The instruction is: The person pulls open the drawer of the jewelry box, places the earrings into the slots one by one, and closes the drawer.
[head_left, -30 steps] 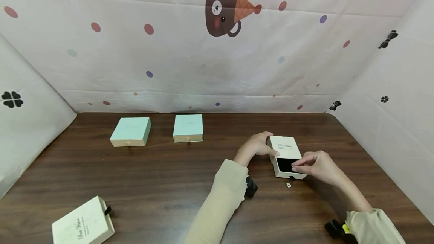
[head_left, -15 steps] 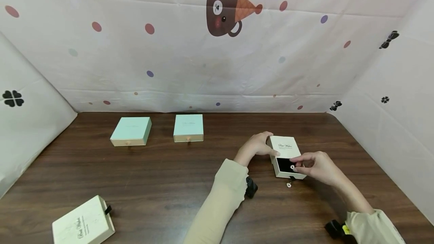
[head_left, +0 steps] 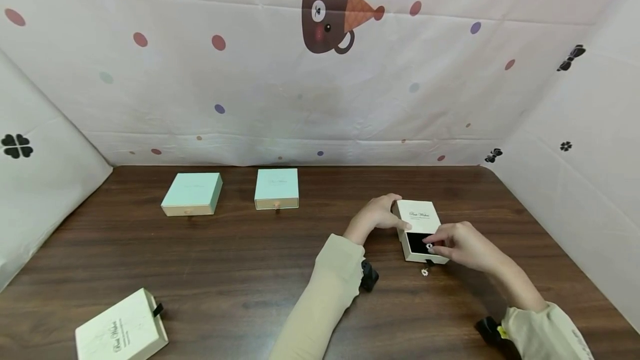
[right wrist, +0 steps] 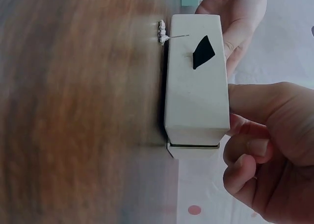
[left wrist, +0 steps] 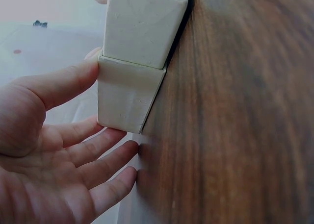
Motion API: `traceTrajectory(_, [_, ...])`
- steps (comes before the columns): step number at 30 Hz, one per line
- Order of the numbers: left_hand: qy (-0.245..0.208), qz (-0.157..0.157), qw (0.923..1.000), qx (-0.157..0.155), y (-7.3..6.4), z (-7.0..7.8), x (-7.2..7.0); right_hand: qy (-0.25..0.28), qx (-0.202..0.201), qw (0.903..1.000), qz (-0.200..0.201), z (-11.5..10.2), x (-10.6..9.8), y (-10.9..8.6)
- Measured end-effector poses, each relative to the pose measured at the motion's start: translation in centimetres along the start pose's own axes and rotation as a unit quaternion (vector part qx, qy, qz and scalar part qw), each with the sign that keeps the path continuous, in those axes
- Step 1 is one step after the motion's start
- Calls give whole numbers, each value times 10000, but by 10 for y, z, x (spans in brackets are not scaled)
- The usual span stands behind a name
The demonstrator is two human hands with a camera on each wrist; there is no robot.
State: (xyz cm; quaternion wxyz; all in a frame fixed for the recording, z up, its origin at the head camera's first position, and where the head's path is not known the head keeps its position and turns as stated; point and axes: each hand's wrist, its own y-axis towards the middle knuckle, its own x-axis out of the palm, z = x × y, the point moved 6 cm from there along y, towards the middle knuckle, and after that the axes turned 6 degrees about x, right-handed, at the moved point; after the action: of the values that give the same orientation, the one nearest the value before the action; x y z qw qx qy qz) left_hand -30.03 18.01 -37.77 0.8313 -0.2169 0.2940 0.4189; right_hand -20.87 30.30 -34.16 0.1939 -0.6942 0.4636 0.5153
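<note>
My left hand (head_left: 376, 219) holds a cream drawer box (head_left: 419, 213) on the right of the table, thumb along the top edge and fingers at its far end in the left wrist view. The box's drawer (head_left: 425, 258) is pulled partway out, showing a black lining and a black ribbon tab (right wrist: 204, 52). Over the drawer, my right hand (head_left: 467, 244) pinches a small white flower-shaped stud earring (head_left: 429, 246) between thumb and finger. In the right wrist view, the box wall hides those fingertips. A matching stud earring (right wrist: 162, 33), its pin showing, lies on the table before the drawer.
Two mint-green drawer boxes stand at the back, one left (head_left: 192, 193) and one nearer the middle (head_left: 276, 188). Another cream box (head_left: 122, 326) with a black tab lies at the front left. White printed cloth (head_left: 250, 82) walls the brown table (head_left: 215, 271).
My right hand has shifted slightly left over the drawer, and the earring at its fingertips has come into sight. My left hand stays on the box.
</note>
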Motion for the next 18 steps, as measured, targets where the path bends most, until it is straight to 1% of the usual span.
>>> traceTrajectory(2, [-1,4,10000,16,0,0,0,-29,-170,9998,15,-1,0,0])
traceTrajectory(4, [-3,17,10000,50,1,0,0,-34,-247,9997,32,-2,0,0])
traceTrajectory(10, [-37,49,9999,113,1,0,0,92,-87,9995,286,-1,-3,-2])
traceTrajectory(14, [-60,49,9999,84,1,0,0,-19,-214,9987,461,0,-4,-2])
traceTrajectory(18, [-48,68,10000,55,1,-1,0,-48,-233,9985,496,2,-6,-3])
